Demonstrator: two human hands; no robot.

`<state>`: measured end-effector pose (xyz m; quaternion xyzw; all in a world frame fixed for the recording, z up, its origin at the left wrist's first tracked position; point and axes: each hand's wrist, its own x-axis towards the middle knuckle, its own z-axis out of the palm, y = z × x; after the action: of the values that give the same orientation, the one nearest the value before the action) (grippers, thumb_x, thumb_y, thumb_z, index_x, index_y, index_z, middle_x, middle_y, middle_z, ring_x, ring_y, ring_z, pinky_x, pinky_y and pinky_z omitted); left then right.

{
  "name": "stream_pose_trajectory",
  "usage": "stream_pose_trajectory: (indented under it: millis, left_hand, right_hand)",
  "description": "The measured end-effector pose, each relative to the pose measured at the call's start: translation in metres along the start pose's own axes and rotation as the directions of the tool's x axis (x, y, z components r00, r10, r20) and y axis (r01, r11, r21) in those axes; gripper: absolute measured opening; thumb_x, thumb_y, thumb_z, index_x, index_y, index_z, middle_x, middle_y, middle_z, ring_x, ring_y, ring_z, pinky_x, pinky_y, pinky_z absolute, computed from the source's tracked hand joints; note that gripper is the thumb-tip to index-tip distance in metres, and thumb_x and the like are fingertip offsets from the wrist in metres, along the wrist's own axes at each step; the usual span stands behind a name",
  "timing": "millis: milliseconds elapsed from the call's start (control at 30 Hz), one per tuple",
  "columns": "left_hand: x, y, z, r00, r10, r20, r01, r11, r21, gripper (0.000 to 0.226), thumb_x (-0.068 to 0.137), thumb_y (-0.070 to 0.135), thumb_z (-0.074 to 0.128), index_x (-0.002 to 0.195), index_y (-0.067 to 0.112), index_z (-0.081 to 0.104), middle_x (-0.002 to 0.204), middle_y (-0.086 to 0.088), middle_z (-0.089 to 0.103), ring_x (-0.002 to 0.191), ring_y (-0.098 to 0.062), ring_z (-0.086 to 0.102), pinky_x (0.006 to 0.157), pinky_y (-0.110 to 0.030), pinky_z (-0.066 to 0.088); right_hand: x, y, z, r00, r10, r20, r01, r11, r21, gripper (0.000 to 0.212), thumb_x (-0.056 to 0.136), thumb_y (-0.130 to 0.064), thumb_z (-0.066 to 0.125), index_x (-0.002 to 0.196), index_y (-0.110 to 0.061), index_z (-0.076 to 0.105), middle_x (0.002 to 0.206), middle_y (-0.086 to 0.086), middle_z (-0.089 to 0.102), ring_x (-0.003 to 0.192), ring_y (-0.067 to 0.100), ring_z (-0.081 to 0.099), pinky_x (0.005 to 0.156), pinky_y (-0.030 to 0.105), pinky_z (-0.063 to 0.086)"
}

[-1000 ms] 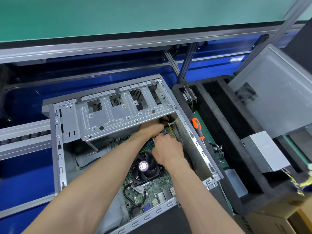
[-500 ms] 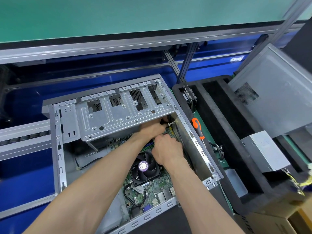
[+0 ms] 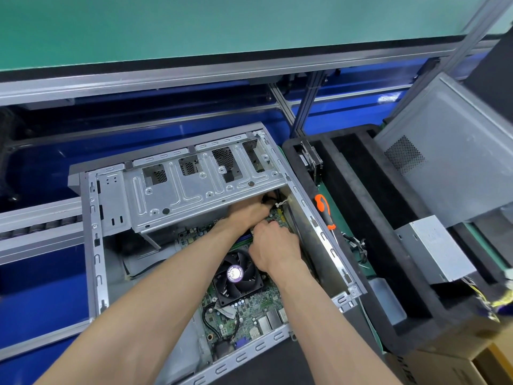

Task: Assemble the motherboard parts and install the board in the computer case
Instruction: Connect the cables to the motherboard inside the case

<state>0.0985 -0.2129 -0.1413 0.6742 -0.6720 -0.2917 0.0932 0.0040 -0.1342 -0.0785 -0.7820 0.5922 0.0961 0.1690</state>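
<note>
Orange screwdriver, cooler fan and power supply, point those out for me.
orange screwdriver [image 3: 324, 210]: head view, on its handle.
cooler fan [image 3: 236, 274]: head view, on its purple hub sticker.
power supply [image 3: 434, 252]: head view, on its top face.

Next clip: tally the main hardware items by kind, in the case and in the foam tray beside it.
Computer case: 1
Motherboard: 1
Cooler fan: 1
Orange-handled screwdriver: 1
Power supply unit: 1
Loose side panel: 1
Total: 6
</note>
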Motion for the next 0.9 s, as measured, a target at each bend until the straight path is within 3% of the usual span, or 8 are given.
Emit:
stream_pose_trajectory:
  millis: [100,167,200,267,567,667,800,900]
  left_hand:
    - [0.0,0.005,-0.011,0.998,0.001,0.057,0.001,0.999,-0.034,0.039,0.106,0.03,0.038,0.093,0.007,0.067,0.088,0.0,0.062,0.086,-0.011,0.051,0.068,-0.015,0.033]
    - [0.002,0.008,-0.004,0.996,-0.082,-0.02,0.063,0.881,-0.468,0.036,0.105,0.024,0.034,0.103,0.004,0.064,0.128,-0.003,0.062,0.113,-0.014,0.053,0.091,-0.015,0.036]
    - [0.004,0.013,-0.011,0.999,-0.044,0.003,0.04,0.866,-0.499,0.033,0.104,0.023,0.035,0.11,0.006,0.062,0.138,-0.004,0.057,0.124,-0.016,0.051,0.102,-0.021,0.036]
    - [-0.002,0.0,-0.005,1.0,0.014,-0.005,-0.014,0.999,0.035,0.034,0.102,0.026,0.044,0.129,0.014,0.059,0.142,-0.007,0.054,0.13,-0.023,0.049,0.109,-0.031,0.036]
    - [-0.002,0.002,0.0,0.989,-0.144,-0.031,0.134,0.969,-0.208,0.032,0.101,0.032,0.048,0.124,0.015,0.062,0.127,-0.008,0.062,0.121,-0.023,0.054,0.095,-0.02,0.039]
    - [-0.002,0.004,-0.001,0.986,-0.167,0.004,0.165,0.97,-0.177,0.02,0.102,0.036,0.048,0.107,0.023,0.062,0.109,-0.003,0.066,0.101,-0.018,0.056,0.073,-0.014,0.037]
    - [-0.003,0.003,-0.004,0.992,-0.122,0.02,0.123,0.983,-0.139,0.048,0.102,0.046,0.045,0.142,0.021,0.052,0.147,-0.002,0.05,0.134,-0.023,0.046,0.111,-0.028,0.034]
    - [-0.002,0.005,-0.005,0.99,-0.122,0.077,0.13,0.985,-0.114,0.043,0.101,0.047,0.043,0.134,0.024,0.059,0.139,-0.001,0.058,0.126,-0.02,0.052,0.106,-0.025,0.038]
  right_hand:
    - [0.0,0.0,0.0,1.0,0.001,0.0,-0.001,1.0,-0.003,0.033,0.094,-0.021,0.054,0.123,-0.005,0.054,0.121,0.013,0.061,0.112,0.035,0.06,0.08,0.039,0.044]
    - [0.0,0.0,0.0,1.0,0.002,0.0,-0.002,1.0,-0.002,0.034,0.094,-0.021,0.054,0.124,-0.005,0.053,0.122,0.014,0.061,0.112,0.035,0.06,0.08,0.04,0.045]
    - [0.0,0.001,0.0,1.0,0.001,0.0,-0.001,1.0,-0.003,0.034,0.094,-0.021,0.054,0.124,-0.005,0.053,0.122,0.014,0.061,0.112,0.035,0.059,0.08,0.04,0.045]
    - [0.0,0.001,0.0,1.0,-0.001,-0.001,0.001,1.0,-0.006,0.034,0.094,-0.021,0.054,0.124,-0.005,0.053,0.122,0.014,0.06,0.112,0.035,0.059,0.08,0.04,0.045]
    - [0.001,0.001,0.001,1.0,-0.002,0.001,0.002,1.0,-0.007,0.034,0.095,-0.022,0.054,0.123,-0.005,0.053,0.122,0.014,0.06,0.112,0.036,0.058,0.079,0.04,0.043]
    - [0.001,0.001,0.001,1.0,-0.005,-0.001,0.005,1.0,-0.005,0.034,0.095,-0.023,0.055,0.123,-0.005,0.053,0.122,0.014,0.06,0.112,0.036,0.058,0.08,0.04,0.044]
    - [0.0,0.001,0.001,1.0,-0.014,-0.01,0.014,1.0,-0.004,0.034,0.095,-0.021,0.054,0.124,-0.005,0.053,0.123,0.015,0.059,0.113,0.037,0.058,0.081,0.041,0.044]
    - [0.0,0.001,0.002,1.0,-0.014,-0.021,0.014,1.0,-0.005,0.033,0.094,-0.019,0.053,0.123,-0.004,0.054,0.122,0.015,0.06,0.112,0.037,0.059,0.08,0.041,0.043]
